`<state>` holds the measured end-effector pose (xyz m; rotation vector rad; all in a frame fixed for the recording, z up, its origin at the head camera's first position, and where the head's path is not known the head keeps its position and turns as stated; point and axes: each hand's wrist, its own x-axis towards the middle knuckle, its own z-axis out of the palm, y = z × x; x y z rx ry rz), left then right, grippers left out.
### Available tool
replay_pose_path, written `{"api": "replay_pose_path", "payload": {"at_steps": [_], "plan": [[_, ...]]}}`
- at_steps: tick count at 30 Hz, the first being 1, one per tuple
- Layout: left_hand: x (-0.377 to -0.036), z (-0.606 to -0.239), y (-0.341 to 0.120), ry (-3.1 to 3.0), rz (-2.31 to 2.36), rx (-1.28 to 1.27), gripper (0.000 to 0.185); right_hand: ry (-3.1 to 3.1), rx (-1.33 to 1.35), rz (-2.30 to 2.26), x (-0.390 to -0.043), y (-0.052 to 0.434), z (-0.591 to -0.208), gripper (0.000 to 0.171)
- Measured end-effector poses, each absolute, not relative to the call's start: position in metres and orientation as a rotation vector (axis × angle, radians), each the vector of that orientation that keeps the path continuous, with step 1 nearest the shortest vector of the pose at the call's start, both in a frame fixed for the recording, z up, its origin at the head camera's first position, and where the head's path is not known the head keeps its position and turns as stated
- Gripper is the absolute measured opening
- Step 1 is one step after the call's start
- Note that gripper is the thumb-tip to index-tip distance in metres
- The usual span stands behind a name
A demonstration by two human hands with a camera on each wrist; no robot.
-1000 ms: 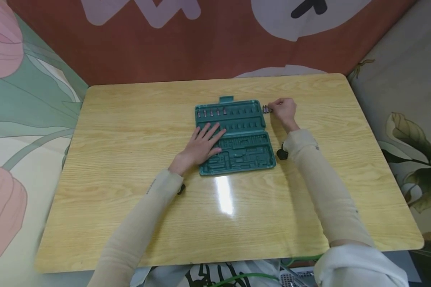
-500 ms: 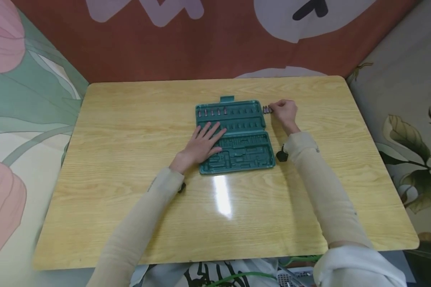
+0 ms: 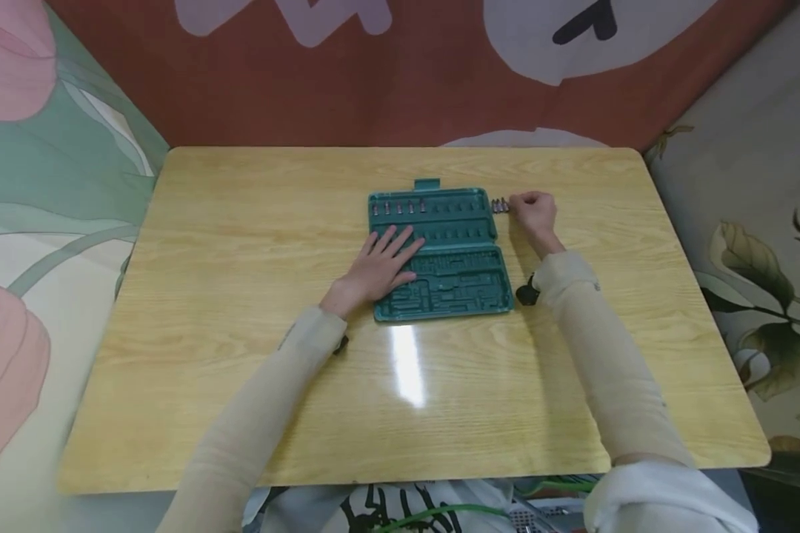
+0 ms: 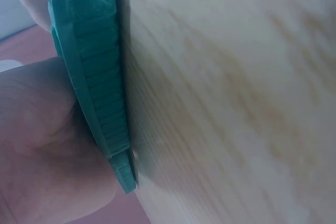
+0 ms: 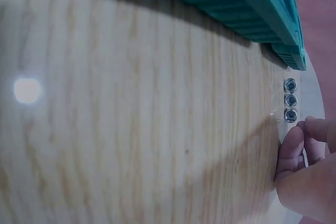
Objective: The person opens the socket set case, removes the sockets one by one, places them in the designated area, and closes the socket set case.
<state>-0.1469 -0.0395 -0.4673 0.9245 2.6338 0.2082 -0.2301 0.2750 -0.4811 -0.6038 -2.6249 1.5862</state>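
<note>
The green bit case (image 3: 438,252) lies open and flat near the middle of the wooden table (image 3: 240,222), a few bits seated in the far-left slots of its upper row (image 3: 398,207). Your left hand (image 3: 380,268) rests on the case's left part with fingers straight and spread, most likely to keep the light tray from sliding. Just beside the case's far right corner stand three small loose bits (image 3: 500,206), and your right hand (image 3: 533,212) is curled at them, fingertips touching or nearly touching the nearest one; you cannot tell whether it is pinched yet. The right wrist view shows what the head view blurs: three hollow bit ends (image 5: 290,100) in a row, fingertips (image 5: 292,148) just beside the nearest.
</note>
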Motion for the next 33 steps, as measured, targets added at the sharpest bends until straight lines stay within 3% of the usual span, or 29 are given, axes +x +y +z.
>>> {"api": "replay_pose_path", "payload": {"at_steps": [12,24,33], "plan": [[-0.154,-0.472,-0.015,2.608,0.138,0.924,0.065,-2.784,-0.652,1.566,-0.238,0.297,-0.463,0.028],[-0.153,-0.467,-0.009,2.635,0.145,0.93,0.065,-3.095,-0.114,1.476,-0.249,0.211,-0.436,0.031],[-0.148,-0.472,-0.007,2.606,0.127,0.945,0.065,-3.04,-0.128,1.58,-0.244,0.185,-0.456,0.027]]}}
